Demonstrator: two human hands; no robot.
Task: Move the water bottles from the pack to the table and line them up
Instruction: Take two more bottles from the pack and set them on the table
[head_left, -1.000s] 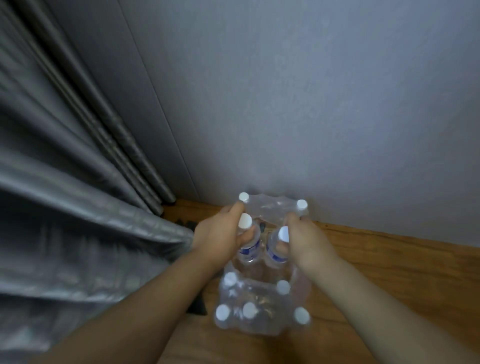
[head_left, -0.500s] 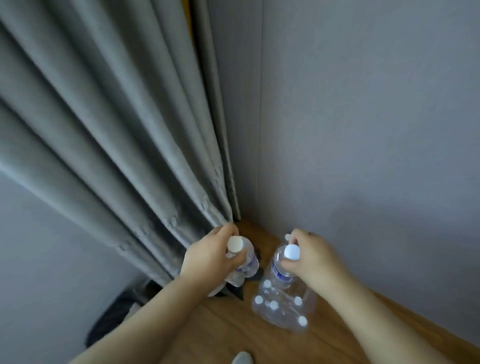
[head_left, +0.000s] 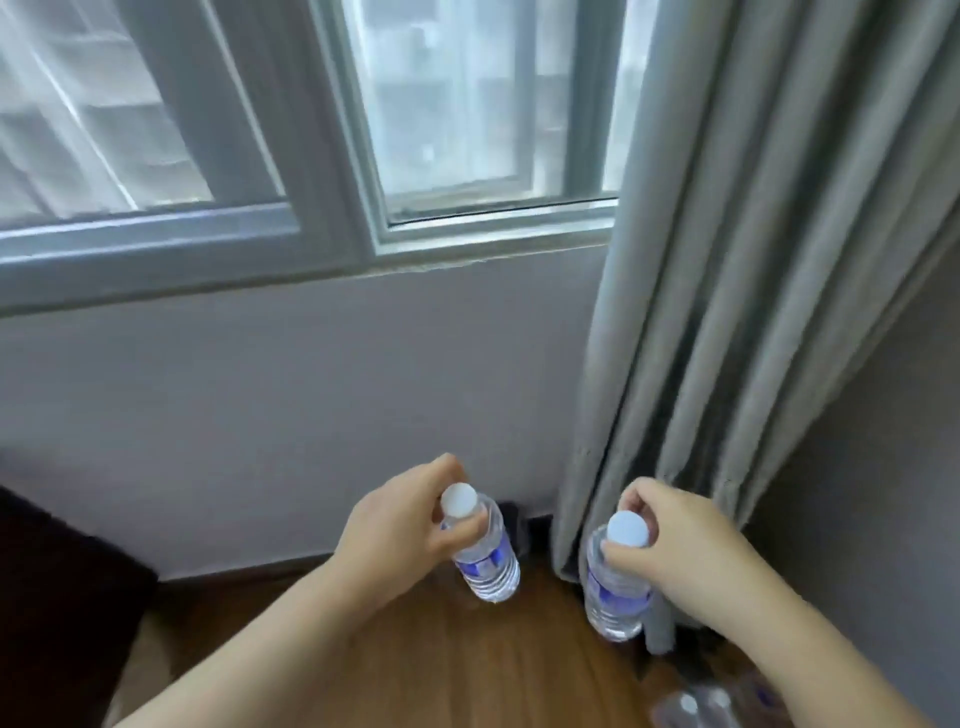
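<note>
Clear bottles, two, two hands

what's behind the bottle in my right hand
Directly behind the clear plastic water bottle, gripped by the right hand, hang grey curtain folds reaching the wooden floor. The wall behind them is covered.

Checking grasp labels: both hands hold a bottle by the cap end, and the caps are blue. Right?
Not quite. In the head view the left hand and right hand each grip a bottle near its top, but the caps are white, not blue: left bottle, right bottle. Only the labels are blue.
</note>
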